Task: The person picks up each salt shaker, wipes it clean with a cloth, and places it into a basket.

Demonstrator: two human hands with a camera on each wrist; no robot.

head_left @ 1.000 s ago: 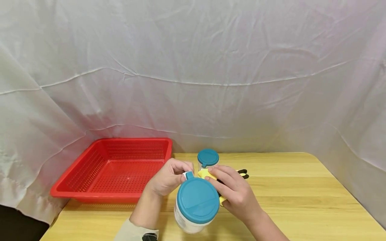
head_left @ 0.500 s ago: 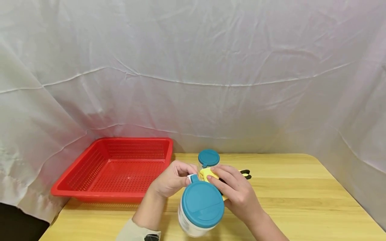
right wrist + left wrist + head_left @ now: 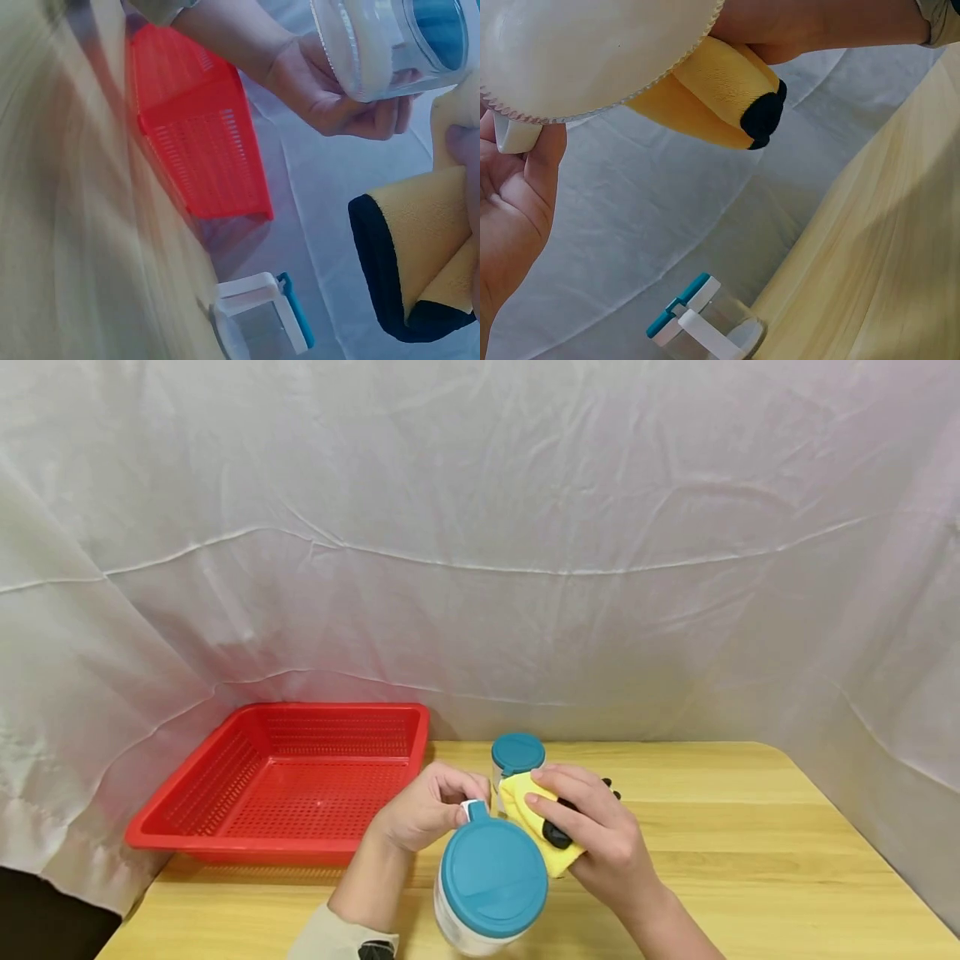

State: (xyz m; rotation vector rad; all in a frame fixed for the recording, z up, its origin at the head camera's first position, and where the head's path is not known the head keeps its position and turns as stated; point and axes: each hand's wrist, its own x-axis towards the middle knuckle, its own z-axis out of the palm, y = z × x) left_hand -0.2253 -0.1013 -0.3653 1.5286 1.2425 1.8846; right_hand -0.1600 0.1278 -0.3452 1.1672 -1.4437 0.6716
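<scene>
My left hand [image 3: 423, 806] grips the white handle [image 3: 517, 135] of a clear jar with a teal lid [image 3: 495, 877]. The jar is held up off the table, and its round base [image 3: 592, 52] shows in the left wrist view. In my right hand [image 3: 596, 827] is a folded yellow cloth [image 3: 536, 827] with black edging, at the jar's right side. The right wrist view shows the cloth [image 3: 420, 232] hanging in folds below the jar [image 3: 390, 45]. Whether the cloth touches the jar wall is hard to tell.
A second, similar jar with a teal lid [image 3: 517, 752] stands on the wooden table [image 3: 720, 843], behind my hands. To the left is a red perforated basket [image 3: 315, 802]. A pale curtain [image 3: 480, 560] hangs behind the table.
The held jar has shifted slightly right and then back left. My right hand has turned the cloth, so more of its yellow face and black edge now shows from above.
</scene>
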